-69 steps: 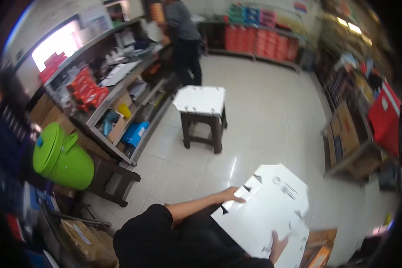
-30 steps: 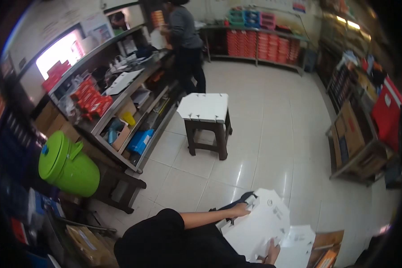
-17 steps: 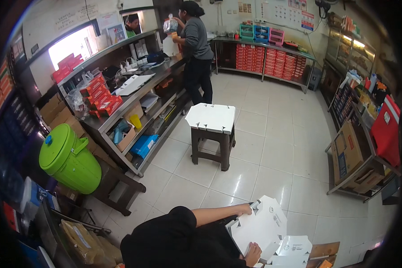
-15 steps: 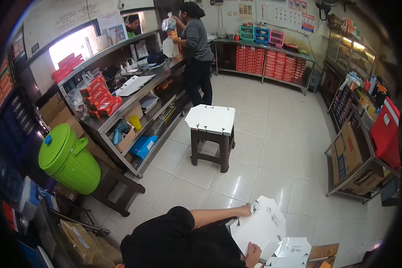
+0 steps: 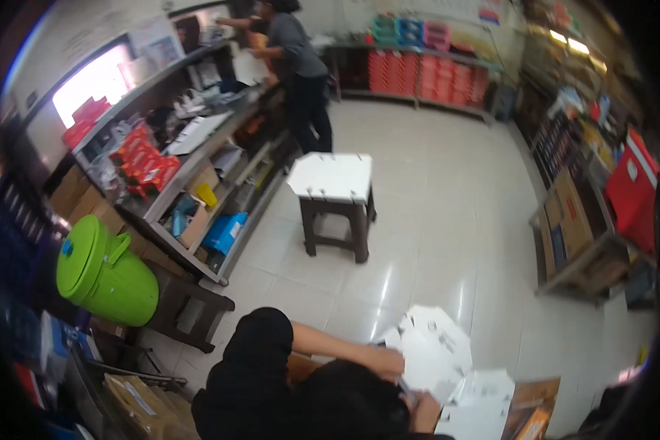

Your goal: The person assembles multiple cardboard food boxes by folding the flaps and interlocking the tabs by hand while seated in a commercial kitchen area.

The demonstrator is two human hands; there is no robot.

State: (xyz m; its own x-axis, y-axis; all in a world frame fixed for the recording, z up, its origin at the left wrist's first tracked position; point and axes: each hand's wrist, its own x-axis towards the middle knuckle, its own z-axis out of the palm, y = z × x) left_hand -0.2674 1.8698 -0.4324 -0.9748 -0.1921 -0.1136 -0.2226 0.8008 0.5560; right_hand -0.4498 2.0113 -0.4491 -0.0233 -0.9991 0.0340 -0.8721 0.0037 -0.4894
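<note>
At the lower right is a white cardboard box blank (image 5: 434,356) with cut corners and small dark marks. My left hand (image 5: 386,362) is closed at its left edge, the forearm reaching across from a black sleeve. Close by, my right hand (image 5: 424,413) grips the near edge; its fingers are blurred and partly hidden. Beside it lies another white cardboard panel (image 5: 478,403), over a brown carton (image 5: 539,396). I cannot tell whether the panel joins the blank.
A dark stool (image 5: 336,231) ahead bears more white blanks (image 5: 334,176). On the left are a lidded green bucket (image 5: 110,271) and a metal counter (image 5: 191,253) with red boxes (image 5: 141,158). A co-worker (image 5: 298,66) stands at that counter. A rack (image 5: 572,257) with a red bag (image 5: 633,191) stands right.
My left hand has come nearer my right hand along the blank's edge. The co-worker's arm now stretches toward the wall opening. The view has shifted slightly and is blurred.
</note>
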